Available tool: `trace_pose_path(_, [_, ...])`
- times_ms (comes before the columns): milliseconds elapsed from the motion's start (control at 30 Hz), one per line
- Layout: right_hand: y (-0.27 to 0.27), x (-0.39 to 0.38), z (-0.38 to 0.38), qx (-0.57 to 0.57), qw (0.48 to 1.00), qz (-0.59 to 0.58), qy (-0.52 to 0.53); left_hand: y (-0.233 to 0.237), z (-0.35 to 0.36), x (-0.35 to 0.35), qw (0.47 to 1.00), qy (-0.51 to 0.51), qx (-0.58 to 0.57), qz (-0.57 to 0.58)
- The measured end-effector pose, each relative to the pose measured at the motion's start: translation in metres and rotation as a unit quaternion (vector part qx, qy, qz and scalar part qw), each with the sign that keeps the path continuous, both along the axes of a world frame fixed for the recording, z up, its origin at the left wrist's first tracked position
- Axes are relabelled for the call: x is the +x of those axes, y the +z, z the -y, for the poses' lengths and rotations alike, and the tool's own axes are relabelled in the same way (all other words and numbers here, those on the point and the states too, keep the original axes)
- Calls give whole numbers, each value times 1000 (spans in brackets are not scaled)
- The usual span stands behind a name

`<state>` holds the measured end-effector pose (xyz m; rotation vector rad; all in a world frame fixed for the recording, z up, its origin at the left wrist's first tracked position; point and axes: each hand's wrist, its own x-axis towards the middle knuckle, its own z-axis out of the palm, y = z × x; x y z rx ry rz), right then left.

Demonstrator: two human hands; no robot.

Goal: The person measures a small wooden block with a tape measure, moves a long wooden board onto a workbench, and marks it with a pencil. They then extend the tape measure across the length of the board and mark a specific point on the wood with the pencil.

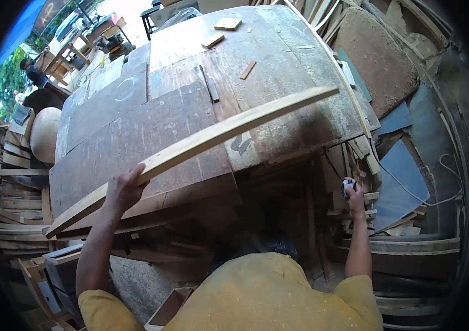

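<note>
A long pale wooden plank (218, 132) lies slantwise over the near part of the worktable (174, 110), its left end jutting past the table's front left corner. My left hand (126, 188) is closed around this plank, left of its middle. Off to the right, beyond the table's front edge, my right hand (354, 196) is wrapped round a small, compact tape measure (347, 187). No blade can be seen coming out of it. The fingers partly cover its case.
On the tabletop lie a dark chisel-like tool (210, 85), small wood blocks (228, 23) and a thin brown strip (248, 70). Sheet offcuts (375, 55) and a cable (405, 182) crowd the right side. Stacked wood (19, 204) stands left. Another person (35, 73) sits far left.
</note>
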<state>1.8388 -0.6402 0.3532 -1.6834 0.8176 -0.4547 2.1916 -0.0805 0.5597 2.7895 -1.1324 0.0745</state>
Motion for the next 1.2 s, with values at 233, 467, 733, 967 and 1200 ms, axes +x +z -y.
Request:
trace_pose_path(233, [-24,-60,-16,160,983,-43,-76,-84,15,19,997,-68,2,36])
trace_pose_path(467, [-19,-24,2,160,983,-73,-45,-96,23,27,997,-56,12,-47])
trace_pose_path(733, [14,81,-38,422,899,111,47,-142,3,37,986,53,-34,-152])
trace_pose_path(967, [21,159,-28,491,852,174,49,-116,-7,53,990,9,65,-124])
trace_pose_path(1200, [-4,174,-6,497,846,185,53,-142,18,49,997,65,-15,-48])
